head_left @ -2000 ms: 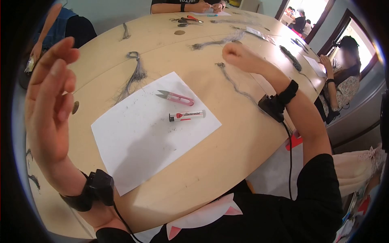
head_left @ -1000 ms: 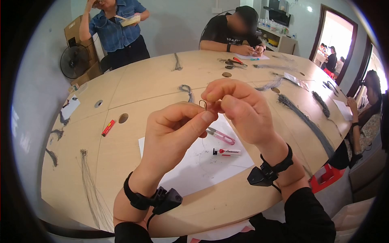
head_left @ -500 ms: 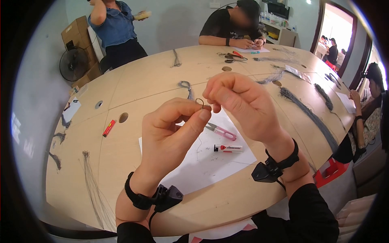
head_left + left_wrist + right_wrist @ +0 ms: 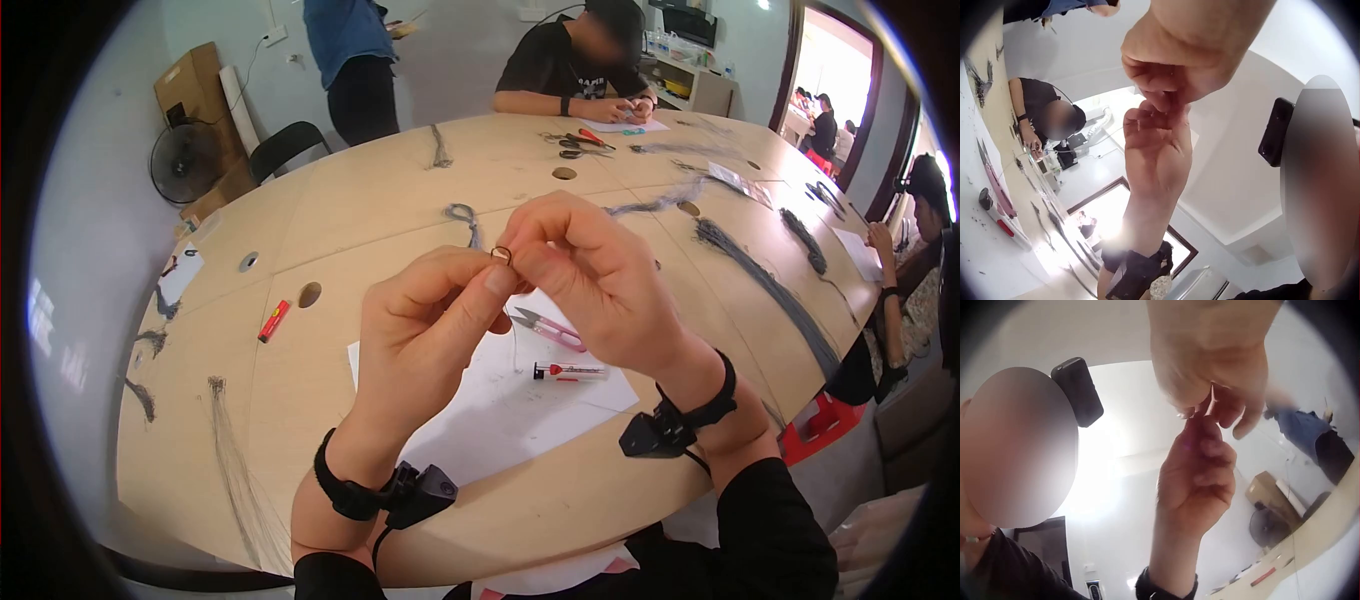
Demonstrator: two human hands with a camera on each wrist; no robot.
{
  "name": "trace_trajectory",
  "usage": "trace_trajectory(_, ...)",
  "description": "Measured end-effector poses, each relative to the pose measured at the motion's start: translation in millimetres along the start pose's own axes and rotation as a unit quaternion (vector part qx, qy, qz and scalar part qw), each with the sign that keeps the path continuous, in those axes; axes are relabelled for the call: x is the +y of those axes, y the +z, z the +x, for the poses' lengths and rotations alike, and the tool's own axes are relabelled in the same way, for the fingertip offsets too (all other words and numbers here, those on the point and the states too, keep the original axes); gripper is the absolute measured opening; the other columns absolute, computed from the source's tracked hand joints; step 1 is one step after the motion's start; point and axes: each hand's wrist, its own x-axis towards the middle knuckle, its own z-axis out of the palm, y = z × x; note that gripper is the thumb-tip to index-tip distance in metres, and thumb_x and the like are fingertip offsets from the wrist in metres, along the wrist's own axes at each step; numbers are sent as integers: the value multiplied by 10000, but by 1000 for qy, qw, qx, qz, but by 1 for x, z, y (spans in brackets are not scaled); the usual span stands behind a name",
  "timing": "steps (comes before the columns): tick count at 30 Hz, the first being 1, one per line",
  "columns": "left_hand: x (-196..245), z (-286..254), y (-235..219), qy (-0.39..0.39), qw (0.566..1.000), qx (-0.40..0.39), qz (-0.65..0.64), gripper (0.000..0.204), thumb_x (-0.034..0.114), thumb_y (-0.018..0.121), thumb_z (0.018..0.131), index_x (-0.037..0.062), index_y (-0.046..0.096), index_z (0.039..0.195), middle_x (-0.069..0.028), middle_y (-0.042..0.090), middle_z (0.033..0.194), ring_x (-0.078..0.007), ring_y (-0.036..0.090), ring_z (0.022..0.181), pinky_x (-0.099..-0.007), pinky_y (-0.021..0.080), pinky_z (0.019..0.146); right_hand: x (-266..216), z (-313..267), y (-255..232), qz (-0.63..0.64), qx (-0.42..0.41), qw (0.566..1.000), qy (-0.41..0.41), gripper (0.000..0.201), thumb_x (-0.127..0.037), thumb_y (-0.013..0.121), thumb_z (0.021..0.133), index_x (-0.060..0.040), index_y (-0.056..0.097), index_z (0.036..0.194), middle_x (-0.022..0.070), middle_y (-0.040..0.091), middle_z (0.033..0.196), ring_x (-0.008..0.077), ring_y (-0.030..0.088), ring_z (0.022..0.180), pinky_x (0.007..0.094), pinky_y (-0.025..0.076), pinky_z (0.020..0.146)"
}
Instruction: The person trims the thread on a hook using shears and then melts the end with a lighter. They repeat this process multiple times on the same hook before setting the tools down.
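A small dark fish hook (image 4: 502, 254) stands with its bend upward at the fingertips in the head view. My left hand (image 4: 412, 325) pinches it between thumb and forefinger. My right hand (image 4: 605, 280) meets it there, thumb and forefinger pinched together on what looks like thin fishing line, mostly hidden by the fingers. Both wrist views show the fingertips of the left hand (image 4: 1191, 59) and right hand (image 4: 1210, 362) touching. Below the hands, pink-handled thread snips (image 4: 556, 332) and a white tube with a black cap (image 4: 575, 371) lie on white paper (image 4: 490, 430).
Hanks of grey line lie about the table (image 4: 180, 470), among them a long bundle (image 4: 770, 295) at right and a looped one (image 4: 463, 218) ahead. A red tube (image 4: 273, 321) is at left. A seated person (image 4: 570, 75) works opposite; another person (image 4: 350, 70) stands behind.
Both hands came in from far apart and met over the paper around the hook. The right fingertips drew slightly away, then returned to it. The standing person turned away.
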Motion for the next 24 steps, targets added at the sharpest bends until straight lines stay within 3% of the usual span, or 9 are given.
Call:
trace_trajectory(2, 3, 0, -1, -42, 997, 53, -28, 148, 133, 505, 800, 4, 566, 838, -53, 563, 738, -56, 490, 562, -150, 340, 408, 0, -4, 10, 123, 41, 991, 41, 132, -91, 477, 804, 18, 492, 876, 66, 479, 847, 104, 468, 715, 220, 399, 623)
trace_trajectory(5, 1, 4, -3, -12, 990, 118, -79, 188, 169, 480, 817, 2, 560, 850, -60, 567, 772, -46, 480, 532, -155, 316, 378, -6, -6, 16, 58, 8, 991, 120, 161, -128, 521, 778, -8, 504, 884, 69, 521, 772, 129, 485, 599, 224, 397, 534)
trace_trajectory(8, 8, 9, -16, -5, 975, 161, -153, 202, 180, 462, 825, -1, 517, 894, -40, 552, 732, -38, 444, 495, -153, 299, 379, -8, -8, 13, -138, -139, 968, 158, 278, -119, 493, 798, -17, 445, 1052, 38, 525, 744, 111, 516, 592, 210, 406, 508)
trace_trajectory(10, 10, 11, -29, -8, 950, 183, -254, 192, 183, 461, 825, 18, 486, 919, -2, 506, 667, -35, 410, 494, -150, 282, 388, 2, -22, 19, -249, -147, 945, -152, 305, -120, 507, 766, -20, 445, 1046, 33, 530, 685, 148, 530, 551, 218, 405, 471)
trace_trajectory(11, 10, 12, -34, -14, 948, 188, -256, 192, 183, 461, 825, 18, 486, 919, -2, 506, 667, -35, 410, 494, -150, 282, 388, -7, -28, 22, -246, -151, 946, -146, 305, -120, 507, 766, -20, 445, 1046, 33, 530, 685, 148, 530, 551, 218, 405, 471)
trace_trajectory(13, 10, 14, -44, 14, 937, 181, -299, 186, 184, 463, 826, 29, 481, 927, 22, 482, 664, -28, 392, 514, -143, 275, 391, -34, -39, 25, -238, -337, 903, -121, 259, -120, 501, 723, -18, 490, 961, 46, 512, 660, 179, 515, 545, 241, 406, 454)
trace_trajectory(14, 9, 14, -49, 4, 935, 184, -303, 186, 184, 463, 826, 29, 481, 927, 22, 482, 664, -28, 392, 514, -143, 275, 391, -37, -47, 29, -234, -338, 905, -110, 259, -120, 501, 723, -18, 490, 961, 46, 512, 660, 179, 515, 545, 241, 406, 454)
trace_trajectory(16, 8, 16, -61, 36, 932, 128, -338, 199, 183, 470, 823, 33, 461, 954, 35, 469, 668, -27, 381, 533, -135, 270, 395, -41, -59, 35, -150, -483, 855, -113, 195, -126, 488, 688, -8, 499, 843, 39, 467, 599, 169, 492, 537, 252, 399, 435)
trace_trajectory(24, 16, 19, -93, 101, 924, 196, -313, 195, 129, 443, 832, 15, 423, 990, 16, 475, 680, -47, 387, 540, -142, 295, 401, -57, -66, 43, -127, -576, 804, -76, 156, -147, 484, 695, 4, 461, 726, 53, 462, 650, 176, 482, 654, 273, 396, 490)
